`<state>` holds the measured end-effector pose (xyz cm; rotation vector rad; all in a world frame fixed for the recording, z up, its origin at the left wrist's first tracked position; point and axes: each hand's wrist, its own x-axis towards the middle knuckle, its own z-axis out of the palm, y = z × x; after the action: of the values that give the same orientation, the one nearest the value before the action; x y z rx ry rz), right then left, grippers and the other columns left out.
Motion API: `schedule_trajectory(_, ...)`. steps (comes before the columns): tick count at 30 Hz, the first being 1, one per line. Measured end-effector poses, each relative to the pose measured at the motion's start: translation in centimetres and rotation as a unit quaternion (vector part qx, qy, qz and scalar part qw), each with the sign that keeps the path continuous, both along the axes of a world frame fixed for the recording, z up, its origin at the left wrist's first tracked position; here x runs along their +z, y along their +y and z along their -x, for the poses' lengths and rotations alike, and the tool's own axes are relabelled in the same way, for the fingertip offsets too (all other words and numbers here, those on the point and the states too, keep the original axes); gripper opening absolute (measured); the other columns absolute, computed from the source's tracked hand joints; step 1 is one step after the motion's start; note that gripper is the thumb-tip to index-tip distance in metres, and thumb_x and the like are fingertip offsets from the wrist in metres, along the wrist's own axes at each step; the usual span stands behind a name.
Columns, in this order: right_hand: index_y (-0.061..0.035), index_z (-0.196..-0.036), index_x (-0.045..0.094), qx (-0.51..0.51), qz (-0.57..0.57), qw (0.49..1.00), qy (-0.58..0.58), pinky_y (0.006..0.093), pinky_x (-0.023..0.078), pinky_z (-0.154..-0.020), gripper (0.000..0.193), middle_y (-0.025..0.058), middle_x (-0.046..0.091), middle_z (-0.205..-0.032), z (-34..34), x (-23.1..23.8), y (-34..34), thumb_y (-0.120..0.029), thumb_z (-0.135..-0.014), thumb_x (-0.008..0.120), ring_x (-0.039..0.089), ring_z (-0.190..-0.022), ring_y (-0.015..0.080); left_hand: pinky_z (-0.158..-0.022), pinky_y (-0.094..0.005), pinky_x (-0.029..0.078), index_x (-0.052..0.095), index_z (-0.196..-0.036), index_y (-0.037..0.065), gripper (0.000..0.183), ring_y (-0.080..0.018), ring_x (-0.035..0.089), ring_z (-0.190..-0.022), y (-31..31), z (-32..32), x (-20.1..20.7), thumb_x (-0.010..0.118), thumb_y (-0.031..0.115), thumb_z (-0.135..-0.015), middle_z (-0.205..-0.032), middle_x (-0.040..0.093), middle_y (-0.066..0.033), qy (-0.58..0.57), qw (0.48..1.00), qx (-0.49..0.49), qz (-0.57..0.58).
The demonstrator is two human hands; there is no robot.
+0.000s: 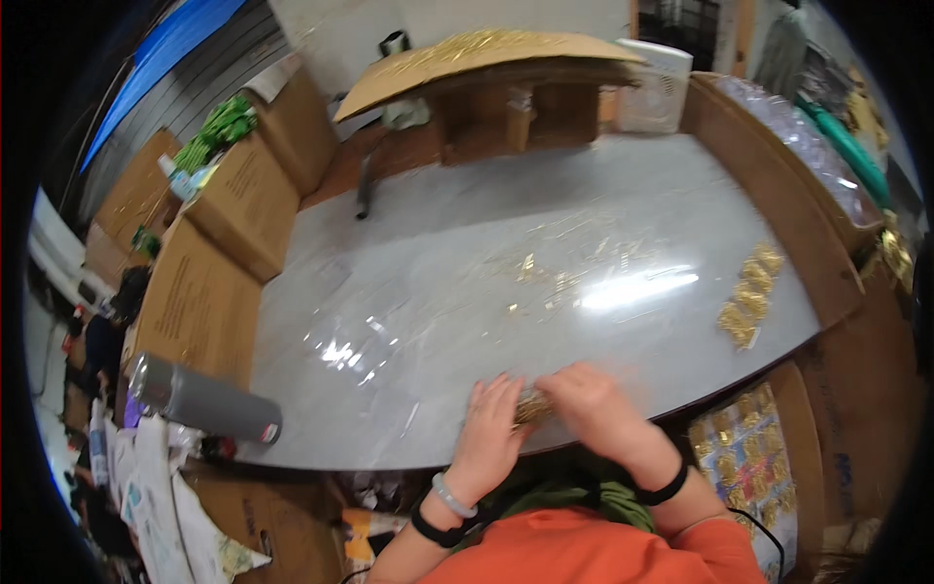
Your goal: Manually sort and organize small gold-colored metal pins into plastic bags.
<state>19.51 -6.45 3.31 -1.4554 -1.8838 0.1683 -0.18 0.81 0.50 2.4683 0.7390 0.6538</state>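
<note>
At the table's near edge, a small bundle of thin gold strips (pixel 531 407) sits between my two hands. My left hand (pixel 486 431) curls around its left side, with the fingers pointing away from me. On the other side, my right hand (pixel 588 405) has its fingers bent in against the bundle; motion blurs its outer edge. The fingers hide much of the bundle. Farther out on the grey tabletop (pixel 428 253) lie loose gold strips (pixel 559 277). A row of several gold bundles (pixel 750 297) rests near the right edge.
Clear plastic pieces (pixel 350 350) lie left of centre. A grey bottle (pixel 206 397) lies along the left edge beside cardboard boxes (pixel 199 302). A cardboard shelf (pixel 486 73) with gold strips on top stands at the back. At lower right, a box (pixel 800 428) holds packed gold bundles.
</note>
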Motion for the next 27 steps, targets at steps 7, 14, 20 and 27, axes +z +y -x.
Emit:
schedule_trajectory(7, -0.0038, -0.124, 0.063, -0.027, -0.062, 0.993, 0.097, 0.0433, 0.052, -0.093, 0.035, 0.0170, 0.066, -0.120, 1.8, -2.3, 0.5, -0.011, -0.091, 0.071, 0.062, -0.108, 0.0389, -0.115, -0.0576, 0.033, 0.050, -0.137, -0.006, 0.056, -0.0471, 0.048, -0.131, -0.1, 0.7, -1.1, 0.066, 0.023, -0.092, -0.136, 0.054, -0.0284, 0.002, 0.998, 0.004, -0.066)
schedule_trajectory(14, 0.0089, -0.153, 0.027, -0.079, 0.014, 0.994, 0.068, 0.0488, 0.028, -0.122, 0.073, 0.0317, 0.027, -0.160, 3.7, -8.4, -2.0, -0.037, -0.104, 0.053, 0.029, -0.149, 0.0469, -0.116, -0.0607, 0.028, 0.047, -0.140, -0.007, 0.054, -0.0488, 0.044, -0.132, -0.7, 0.1, -0.8, 0.058, 0.025, -0.097, -0.138, 0.051, -0.0305, 0.037, 0.991, -0.002, -0.129)
schedule_trajectory(20, 0.0097, -0.152, 0.030, -0.016, 0.087, 0.991, 0.101, 0.0518, 0.024, -0.123, 0.076, 0.0367, 0.027, -0.158, 6.1, -5.6, 0.3, -0.047, -0.104, 0.049, 0.027, -0.147, 0.0525, -0.116, -0.0611, 0.030, 0.042, -0.145, -0.007, 0.066, -0.0507, 0.042, -0.133, 0.2, 0.6, -4.1, 0.061, 0.030, -0.095, -0.144, 0.047, -0.0307, -0.026, 0.991, -0.003, -0.133)
schedule_trajectory(27, 0.0061, -0.144, 0.044, 0.003, -0.041, 0.999, -0.026, 0.0475, 0.041, -0.111, 0.058, 0.0288, 0.047, -0.146, 4.3, -8.1, 1.8, -0.024, -0.098, 0.063, 0.045, -0.136, 0.0454, -0.116, -0.0561, 0.032, 0.035, -0.149, -0.009, 0.071, -0.0537, 0.041, -0.133, -0.7, 1.3, -0.7, 0.065, 0.026, -0.094, -0.148, 0.043, -0.0324, -0.022, 0.999, 0.024, -0.018)
